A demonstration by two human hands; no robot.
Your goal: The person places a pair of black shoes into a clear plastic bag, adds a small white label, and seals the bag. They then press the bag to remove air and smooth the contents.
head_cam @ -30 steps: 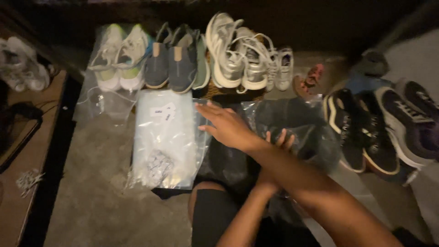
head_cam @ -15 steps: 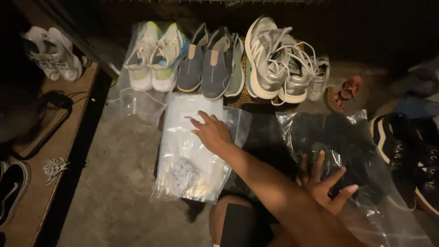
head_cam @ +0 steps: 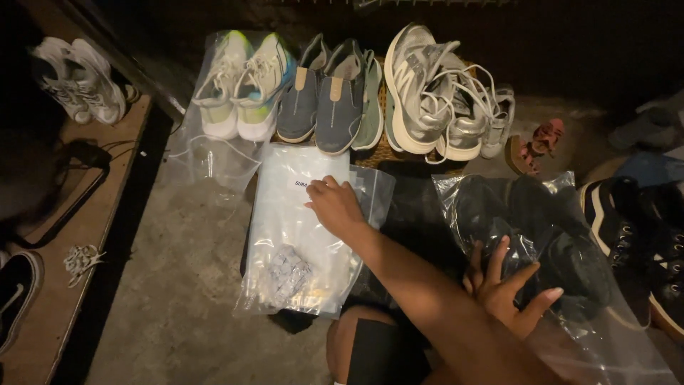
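My right hand (head_cam: 335, 208) reaches across to the left and lies palm down on a flat clear plastic bag (head_cam: 303, 242) on the floor. The bag has a small white label and a packet of small grey pieces (head_cam: 285, 274) inside. My left hand (head_cam: 507, 291), fingers spread, rests on a second clear bag (head_cam: 563, 207) that holds a pair of black shoes (head_cam: 570, 264). My right forearm crosses over the left one. My knee (head_cam: 370, 349) shows at the bottom edge.
Along the back stand white-and-green sneakers in a clear bag (head_cam: 239, 85), grey slip-ons (head_cam: 331, 96) and grey laced trainers (head_cam: 434, 93). A small red sandal (head_cam: 534, 142) and black high-tops (head_cam: 641, 235) lie at right. At left, a wooden ledge (head_cam: 78, 242) carries white sneakers (head_cam: 75, 78).
My left hand has slid right onto the bagged black shoes and spread its fingers. My right hand has stayed on the flat clear bag. The view has shifted leftward.
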